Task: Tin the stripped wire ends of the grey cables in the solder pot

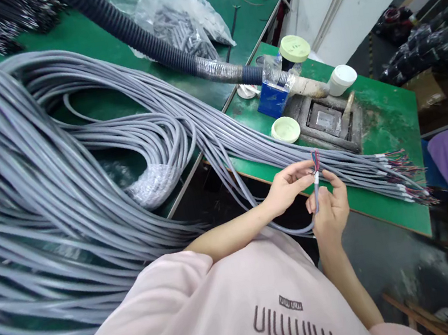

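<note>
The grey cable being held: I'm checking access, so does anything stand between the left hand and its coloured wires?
Nothing visible does: the left hand is right at the coloured wires, while the right hand grips the grey cable below its white band, out of that path.

From where I stand, this is a cable workshop: long bundles of grey cable (pixel 87 157) lie over green-topped benches (pixel 386 104), coloured wire ends (pixel 410 169) bared at the right, with a ribbed black hose (pixel 131 33) reaching down toward a grimy, square metal fixture (pixel 325 118).
</note>
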Demonstrator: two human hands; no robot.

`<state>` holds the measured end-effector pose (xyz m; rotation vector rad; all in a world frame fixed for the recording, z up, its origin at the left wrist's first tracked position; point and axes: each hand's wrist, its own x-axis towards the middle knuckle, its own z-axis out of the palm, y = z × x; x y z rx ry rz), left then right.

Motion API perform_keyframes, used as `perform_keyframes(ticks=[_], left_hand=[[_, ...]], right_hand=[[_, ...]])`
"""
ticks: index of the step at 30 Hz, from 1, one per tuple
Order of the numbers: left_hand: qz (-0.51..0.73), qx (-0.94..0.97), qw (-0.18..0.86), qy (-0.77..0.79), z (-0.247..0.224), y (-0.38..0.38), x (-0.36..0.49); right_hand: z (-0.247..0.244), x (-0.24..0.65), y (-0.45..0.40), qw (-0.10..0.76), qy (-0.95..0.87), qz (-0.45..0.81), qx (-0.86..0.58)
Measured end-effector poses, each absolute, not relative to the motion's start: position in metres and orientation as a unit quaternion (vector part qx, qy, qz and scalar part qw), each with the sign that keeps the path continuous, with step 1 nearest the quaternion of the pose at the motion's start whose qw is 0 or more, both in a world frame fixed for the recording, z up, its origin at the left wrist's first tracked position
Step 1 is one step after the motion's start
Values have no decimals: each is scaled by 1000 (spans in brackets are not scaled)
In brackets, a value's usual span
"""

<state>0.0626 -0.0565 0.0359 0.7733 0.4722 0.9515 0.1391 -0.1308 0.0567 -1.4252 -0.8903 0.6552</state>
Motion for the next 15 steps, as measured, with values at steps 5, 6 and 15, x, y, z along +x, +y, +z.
perform_keyframes(ticks=[5, 6, 15], left_hand=[[353, 313, 863, 183, 33, -54, 57], [355, 316, 859, 189, 33, -53, 56], [282, 366, 867, 188, 34, -63, 52]], right_hand=[[65, 153, -137, 552, -451, 249, -656], [68, 159, -137, 532, -469, 228, -667], [106, 183, -115, 390, -627, 59, -672]])
